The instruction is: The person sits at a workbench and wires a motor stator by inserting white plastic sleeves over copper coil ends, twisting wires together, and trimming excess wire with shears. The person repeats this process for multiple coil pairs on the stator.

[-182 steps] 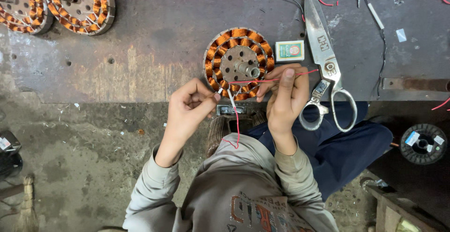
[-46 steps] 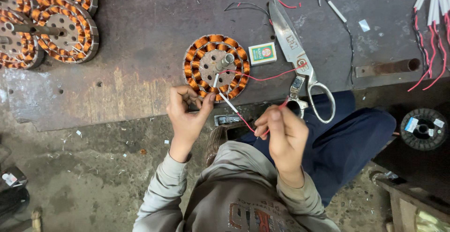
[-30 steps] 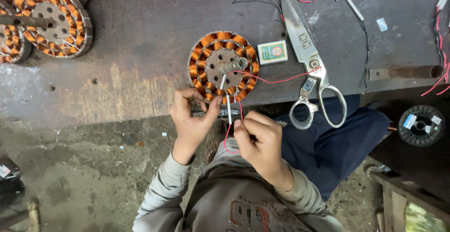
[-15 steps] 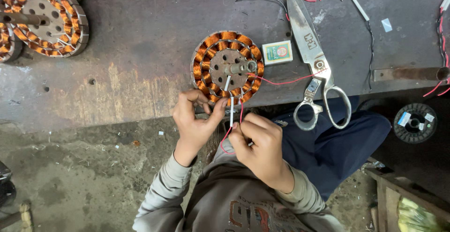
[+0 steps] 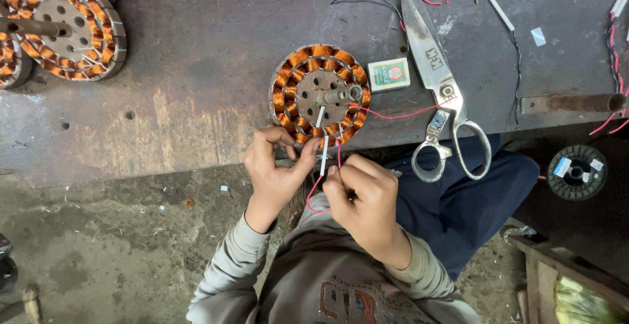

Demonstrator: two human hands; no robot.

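A round motor stator (image 5: 320,93) wound with copper coils lies at the near edge of the dark metal workbench (image 5: 196,68). My left hand (image 5: 278,173) pinches a thin white sleeve (image 5: 324,153) that hangs from the stator's front. My right hand (image 5: 367,199) sits just right of it, fingers closed on a red wire (image 5: 314,190) that loops below the sleeve. A second red wire (image 5: 406,113) runs from the stator's hub to the right.
Large steel scissors (image 5: 439,81) lie right of the stator, a small green-and-white box (image 5: 389,74) between them. More wound stators (image 5: 65,26) sit at the far left. A metal rod (image 5: 570,103) and a wire spool (image 5: 576,171) are at the right.
Since six seconds ago my hands dropped from the stator's front edge to just below it. Over the last second they closed together on the sleeve and red wire, barely moving since.
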